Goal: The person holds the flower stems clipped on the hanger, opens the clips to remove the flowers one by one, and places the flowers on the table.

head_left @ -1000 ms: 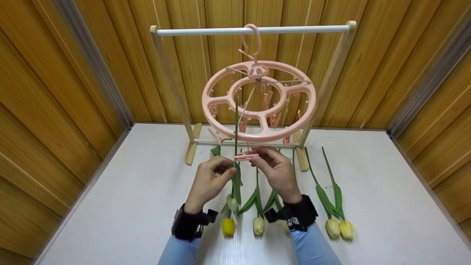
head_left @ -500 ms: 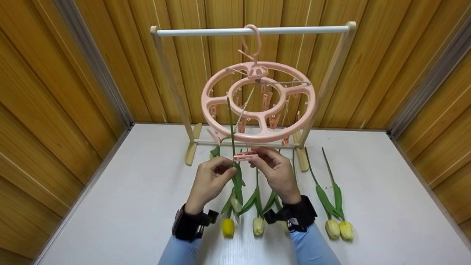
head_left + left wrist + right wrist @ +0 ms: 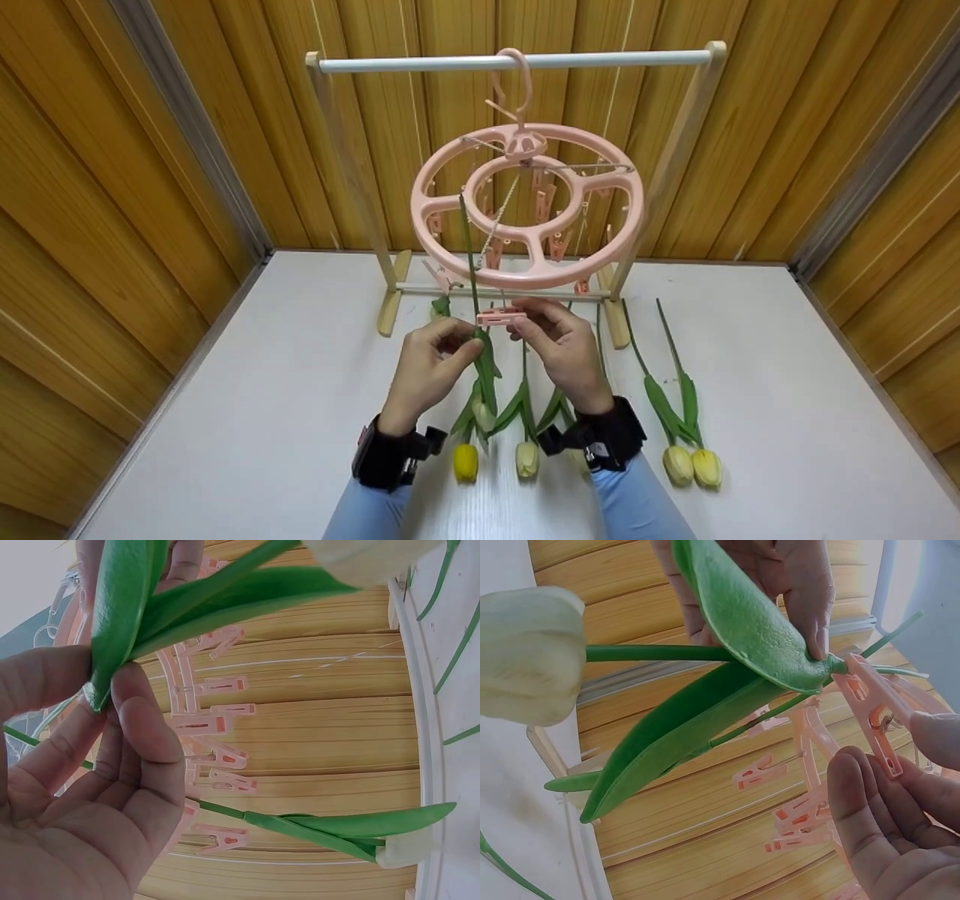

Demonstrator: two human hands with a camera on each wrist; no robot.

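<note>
My left hand (image 3: 435, 365) pinches a white tulip (image 3: 536, 656) at the base of its leaves (image 3: 120, 615). Its bloom hangs downward and its stem (image 3: 470, 255) points up past the front of the pink hanger ring. My right hand (image 3: 566, 351) holds a pink clothespin (image 3: 501, 319) between thumb and fingers, tethered to the ring above. In the right wrist view, the clothespin's tip (image 3: 847, 664) lies at the stem just beyond the leaf base, close to my left thumb.
A round pink clip hanger (image 3: 529, 277) hangs from the white bar (image 3: 420, 64) of a wooden rack, with several more clothespins below it. Another tulip (image 3: 405, 847) hangs at its left. Several tulips lie on the white table (image 3: 300, 450), including a yellow one (image 3: 466, 463) and two at right (image 3: 679, 466).
The held tulip has tilted: its stem top has swung left and its bloom slightly right. The clothespin has levelled a little. Both hands stay in nearly the same place.
</note>
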